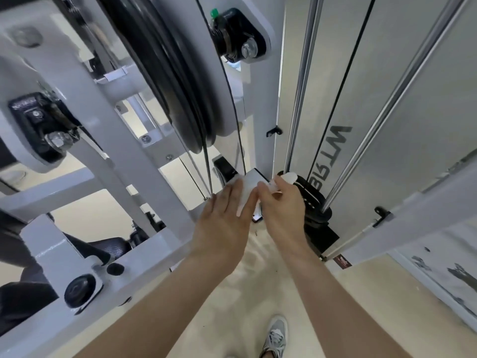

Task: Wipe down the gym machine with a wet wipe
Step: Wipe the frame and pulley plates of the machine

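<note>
Wet wipe (245, 193), thin, white, limp: draped over a white metal frame end (256, 176) low on the pale grey gym machine (103, 140). Pressed flat under straight fingers of the left hand (222, 218), seemingly pinched at its far end by the right hand (280, 205). Light and soft, likely to bunch or snag on corners; best kept spread. Tight room: thin black cables (206, 167) left, chrome guide rod (300, 86) and black slotted block (315, 201) right.

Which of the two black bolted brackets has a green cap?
The upper black bracket, right of the big black pulley wheel, with the green cap at its top. The lower-left black bracket shows none.
</note>
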A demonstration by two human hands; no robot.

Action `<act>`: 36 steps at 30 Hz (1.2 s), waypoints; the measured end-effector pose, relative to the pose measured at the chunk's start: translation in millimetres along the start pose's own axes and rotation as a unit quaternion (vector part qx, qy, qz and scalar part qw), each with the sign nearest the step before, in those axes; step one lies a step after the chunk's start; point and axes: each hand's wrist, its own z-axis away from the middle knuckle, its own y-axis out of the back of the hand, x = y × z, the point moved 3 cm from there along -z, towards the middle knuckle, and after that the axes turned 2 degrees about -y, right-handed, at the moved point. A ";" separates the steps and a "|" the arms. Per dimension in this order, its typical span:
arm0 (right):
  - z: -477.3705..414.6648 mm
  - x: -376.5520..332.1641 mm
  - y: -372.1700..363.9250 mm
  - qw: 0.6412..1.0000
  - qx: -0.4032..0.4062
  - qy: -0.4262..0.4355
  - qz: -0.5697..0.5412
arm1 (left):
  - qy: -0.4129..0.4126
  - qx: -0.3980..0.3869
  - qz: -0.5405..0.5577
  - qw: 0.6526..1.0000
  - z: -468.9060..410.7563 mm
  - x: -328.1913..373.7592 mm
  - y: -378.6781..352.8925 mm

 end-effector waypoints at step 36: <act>124.1 -61.4 -120.1 0.945 -0.082 0.206 0.240 | 0.226 0.165 0.429 0.859 163.1 -157.5 18.6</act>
